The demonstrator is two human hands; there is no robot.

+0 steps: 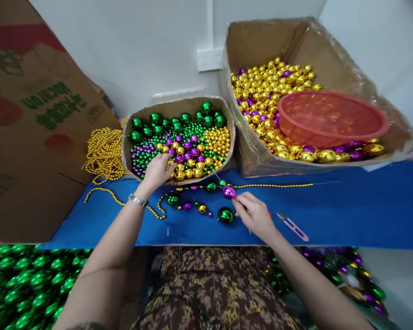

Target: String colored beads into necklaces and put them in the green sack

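Note:
My left hand [157, 172] reaches over the front of a small cardboard box [126, 156] of mixed beads. Its thumb and fingers are apart, touching or just above the beads; the fingertips are partly hidden. My right hand [256, 214], closed in a pinch, holds a shiny purple bead [229, 191] above the blue cloth. A small green bead [222, 183] sits beside that bead, near a thin needle-like tip. A strand of small gold beads [275, 185] runs to the right behind it. Close to my right hand lies a large green bead [226, 215].
A big carton [248, 160] of gold and purple beads holds a red plastic basket [333, 117]. Pink thread snips [294, 227] lie on the blue cloth [358, 206]. Gold bead strands [105, 153] are heaped beside a tall carton [27, 137]. Green beads [30, 270] fill the lower left.

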